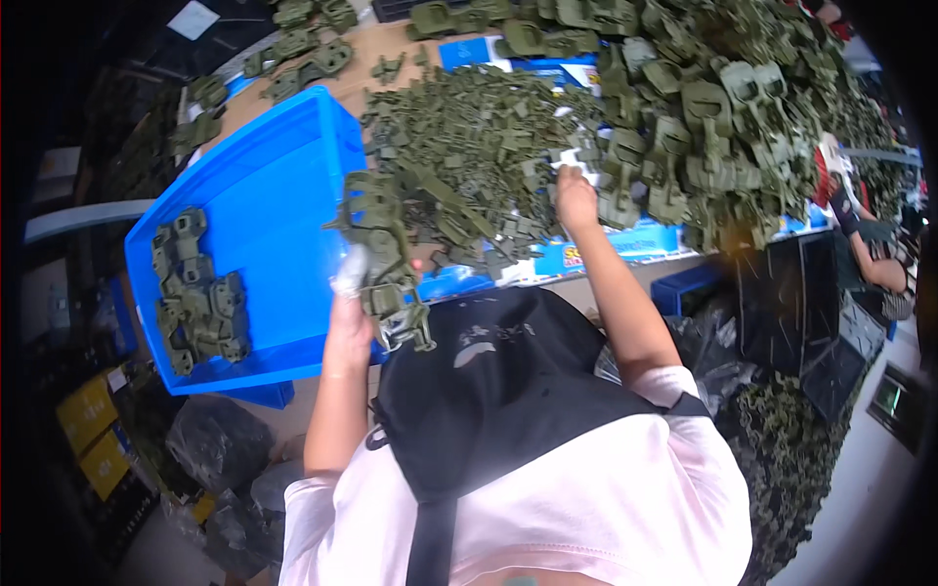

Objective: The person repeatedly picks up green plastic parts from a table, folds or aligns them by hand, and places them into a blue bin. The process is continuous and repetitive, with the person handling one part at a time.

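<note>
My left hand (348,305) grips an olive-green moulded plastic part (375,230) upright beside the blue bin, with something whitish over its thumb or fingers. More green pieces (396,305) hang at the part's lower end. Over the right side of a heap of small green plastic pieces (469,117), my right hand (577,200) has its fingers drawn together. White patches lie at its fingertips; whether these are finger covers or a small thing is unclear. Several green parts (200,303) lie along the left side of the blue bin (283,200).
Large green moulded parts (708,127) are piled high on the table's right. Others (313,63) rest on brown cardboard (376,49) at the back. Dark plastic bags (220,441) sit on the floor at left. Another person's arm (874,264) shows at far right.
</note>
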Action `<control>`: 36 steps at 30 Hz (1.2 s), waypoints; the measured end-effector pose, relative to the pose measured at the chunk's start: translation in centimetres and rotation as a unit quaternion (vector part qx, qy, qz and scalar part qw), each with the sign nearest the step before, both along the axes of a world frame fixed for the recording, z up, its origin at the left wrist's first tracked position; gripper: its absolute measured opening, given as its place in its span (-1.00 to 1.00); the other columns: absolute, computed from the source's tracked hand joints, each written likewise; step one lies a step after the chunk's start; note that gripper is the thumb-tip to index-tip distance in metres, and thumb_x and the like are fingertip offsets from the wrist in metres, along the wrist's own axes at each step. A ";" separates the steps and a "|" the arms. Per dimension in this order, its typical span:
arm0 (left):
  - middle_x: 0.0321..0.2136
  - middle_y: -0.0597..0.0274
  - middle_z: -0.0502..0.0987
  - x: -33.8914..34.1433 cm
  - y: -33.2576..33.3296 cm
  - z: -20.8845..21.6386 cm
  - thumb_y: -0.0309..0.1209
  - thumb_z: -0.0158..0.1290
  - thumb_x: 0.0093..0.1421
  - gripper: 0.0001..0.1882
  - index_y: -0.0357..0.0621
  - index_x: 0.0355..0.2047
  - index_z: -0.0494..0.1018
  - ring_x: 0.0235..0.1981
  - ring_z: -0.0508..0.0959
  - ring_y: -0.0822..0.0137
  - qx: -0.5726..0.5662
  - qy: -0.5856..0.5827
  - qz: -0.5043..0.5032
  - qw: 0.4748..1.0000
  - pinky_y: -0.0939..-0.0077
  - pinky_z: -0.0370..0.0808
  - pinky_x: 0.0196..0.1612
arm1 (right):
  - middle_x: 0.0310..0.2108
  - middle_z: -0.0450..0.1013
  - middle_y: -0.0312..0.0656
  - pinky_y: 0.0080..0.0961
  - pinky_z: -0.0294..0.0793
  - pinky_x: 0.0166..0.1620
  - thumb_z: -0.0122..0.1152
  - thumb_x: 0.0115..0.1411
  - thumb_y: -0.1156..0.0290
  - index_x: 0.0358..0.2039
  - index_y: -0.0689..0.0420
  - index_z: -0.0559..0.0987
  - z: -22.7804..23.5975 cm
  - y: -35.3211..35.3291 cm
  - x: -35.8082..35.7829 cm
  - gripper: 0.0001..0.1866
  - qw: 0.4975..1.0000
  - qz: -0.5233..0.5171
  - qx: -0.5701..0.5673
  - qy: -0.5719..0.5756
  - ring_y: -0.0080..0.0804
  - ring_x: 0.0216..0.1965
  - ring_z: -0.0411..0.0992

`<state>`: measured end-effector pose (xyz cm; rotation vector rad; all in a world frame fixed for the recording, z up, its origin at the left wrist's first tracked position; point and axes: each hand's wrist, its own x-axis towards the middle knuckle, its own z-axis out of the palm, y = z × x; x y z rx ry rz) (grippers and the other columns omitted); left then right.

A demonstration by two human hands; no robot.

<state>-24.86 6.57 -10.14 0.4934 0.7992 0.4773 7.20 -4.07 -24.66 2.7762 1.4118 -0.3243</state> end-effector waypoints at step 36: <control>-0.14 0.20 0.44 4.0 1.2 2.7 -0.45 0.15 0.01 -0.38 -0.14 0.10 0.20 -0.18 0.45 0.44 0.198 0.042 -0.348 0.915 0.55 0.40 -0.13 | -0.47 0.36 -0.11 -0.32 0.45 -0.34 0.13 -0.25 0.59 -0.19 0.11 0.50 18.9 -1.8 -9.9 -0.53 0.930 0.308 0.162 0.116 -0.15 -0.39 0.42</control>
